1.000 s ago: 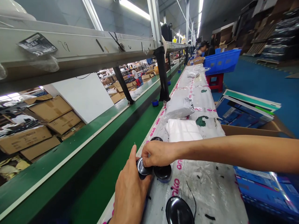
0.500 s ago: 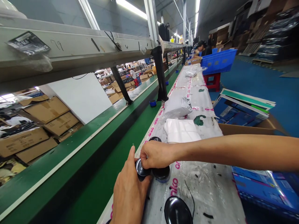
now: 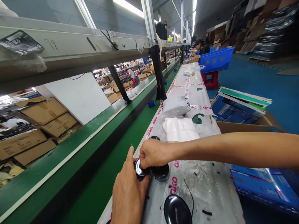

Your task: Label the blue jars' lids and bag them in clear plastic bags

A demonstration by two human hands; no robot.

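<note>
My left hand (image 3: 128, 189) curls round a small round black piece (image 3: 138, 170) with a glossy top, thumb on the near side and fingers on the far side. My right hand (image 3: 154, 153) reaches in from the right, its fingers bent closed against the top of that same piece. What the right fingertips pinch, if anything, is hidden. Beside the right hand, partly under it, stands another round black piece (image 3: 160, 172) with a clear lower edge. A third black round top (image 3: 154, 138) shows just behind the knuckles. Nearer to me lies a glossy black oval piece (image 3: 177, 210) beside a thin black wire.
The work strip is covered in printed plastic sheet (image 3: 198, 186). Folded white cloth (image 3: 181, 129) and a grey plastic bag (image 3: 176, 105) lie beyond my hands. To the left runs a green conveyor (image 3: 93, 186) carrying a blue roll (image 3: 151, 103). Boxes (image 3: 240, 107) stand right.
The view has shifted slightly. Both hands stay at the same black piece, with no clear change in their grip.
</note>
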